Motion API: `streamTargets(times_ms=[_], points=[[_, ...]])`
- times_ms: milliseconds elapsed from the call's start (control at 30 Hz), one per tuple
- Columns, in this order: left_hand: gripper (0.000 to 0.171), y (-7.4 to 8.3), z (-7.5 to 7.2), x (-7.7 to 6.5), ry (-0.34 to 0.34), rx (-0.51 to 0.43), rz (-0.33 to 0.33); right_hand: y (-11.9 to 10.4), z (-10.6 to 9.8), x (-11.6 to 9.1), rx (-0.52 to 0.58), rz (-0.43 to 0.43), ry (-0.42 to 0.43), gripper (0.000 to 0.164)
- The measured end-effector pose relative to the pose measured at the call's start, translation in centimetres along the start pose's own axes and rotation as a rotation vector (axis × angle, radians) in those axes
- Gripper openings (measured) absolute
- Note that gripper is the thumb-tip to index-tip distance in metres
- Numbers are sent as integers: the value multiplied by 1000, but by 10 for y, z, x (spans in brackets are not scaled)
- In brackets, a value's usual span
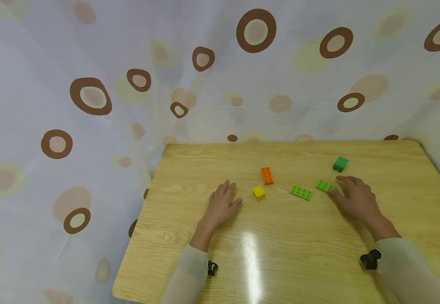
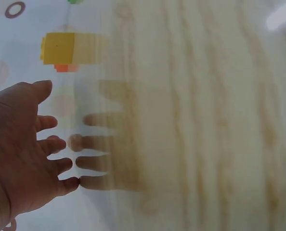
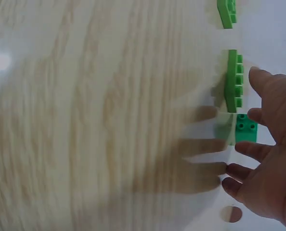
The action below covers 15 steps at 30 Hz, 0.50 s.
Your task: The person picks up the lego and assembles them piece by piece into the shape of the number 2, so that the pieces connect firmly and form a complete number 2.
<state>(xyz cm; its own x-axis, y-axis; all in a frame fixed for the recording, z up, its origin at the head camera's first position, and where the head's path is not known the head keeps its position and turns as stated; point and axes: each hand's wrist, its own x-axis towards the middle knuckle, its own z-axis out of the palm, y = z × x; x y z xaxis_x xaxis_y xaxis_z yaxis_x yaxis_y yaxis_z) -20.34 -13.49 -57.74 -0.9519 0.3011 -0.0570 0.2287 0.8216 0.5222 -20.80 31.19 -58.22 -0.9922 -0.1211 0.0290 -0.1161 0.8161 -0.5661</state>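
My left hand (image 1: 221,207) lies with fingers spread close over the table, left of a small yellow brick (image 1: 259,193). An orange brick (image 1: 267,176) is just behind the yellow one. My right hand (image 1: 358,202) reaches over the right end of a light green flat brick (image 1: 325,185), fingers apart. In the right wrist view, a gap shows between the thumb and this flat brick (image 3: 232,82). Another light green flat brick (image 1: 301,193) lies to its left. Beyond the right fingertips sits a dark green brick (image 1: 340,164), its studs facing me.
The bricks are spread on a light wooden table (image 1: 189,177) with rounded corners. A white curtain (image 1: 212,25) with brown rings and pale spots hangs behind and to the left. Light glares off the table's front middle. Black wrist devices (image 1: 370,259) sit at both sleeves.
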Motion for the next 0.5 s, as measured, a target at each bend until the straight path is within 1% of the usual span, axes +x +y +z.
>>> streamTargets(times_ms=[100, 233, 367, 500], points=[[67, -4, 4, -2, -11, 35, -6, 4, 7, 2, 4, -8, 66, 62], [69, -7, 7, -3, -25, 87, -9, 9, 14, 3, -17, -22, 129, 52], [70, -7, 6, -4, -29, 99, -14, 12, 18, 2, -21, -43, 142, 46], [70, -10, 6, -4, -38, 111, -22, 15, 18, -1, 9, -80, 139, 41]])
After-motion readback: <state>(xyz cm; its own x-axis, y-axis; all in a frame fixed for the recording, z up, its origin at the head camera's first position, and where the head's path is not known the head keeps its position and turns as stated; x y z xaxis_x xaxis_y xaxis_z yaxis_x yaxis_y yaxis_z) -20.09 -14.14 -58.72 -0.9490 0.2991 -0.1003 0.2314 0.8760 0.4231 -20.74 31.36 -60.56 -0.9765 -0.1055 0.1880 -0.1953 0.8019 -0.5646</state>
